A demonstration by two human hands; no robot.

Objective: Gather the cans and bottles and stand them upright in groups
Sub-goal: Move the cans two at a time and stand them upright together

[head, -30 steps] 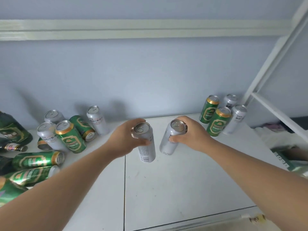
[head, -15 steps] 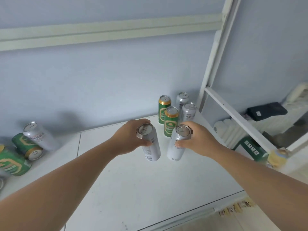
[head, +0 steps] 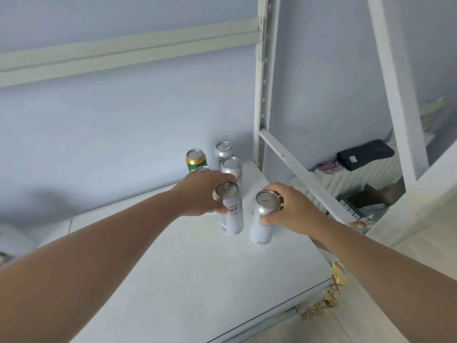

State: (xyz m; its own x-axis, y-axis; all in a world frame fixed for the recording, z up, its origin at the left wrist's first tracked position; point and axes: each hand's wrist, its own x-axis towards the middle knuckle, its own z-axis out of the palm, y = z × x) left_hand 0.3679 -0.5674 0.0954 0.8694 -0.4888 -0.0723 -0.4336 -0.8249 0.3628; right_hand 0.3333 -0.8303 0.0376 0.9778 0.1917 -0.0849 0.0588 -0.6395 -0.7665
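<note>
Two silver cans, one per hand, both upright, long axes vertical. My left hand (head: 202, 193) has its grip clamped on the left can (head: 230, 211); my right hand (head: 294, 210) has its grip clamped on the right can (head: 263, 219). Standing group (head: 223, 159) lies just beyond on the worktop (head: 197, 280), nearer my left hand. Both arms reach forward, wrists level.

Fourth can (head: 202, 169) mostly hidden behind left hand (head: 201, 193), green can (head: 196, 160) base covered, forearms cut off by frame edges
</note>
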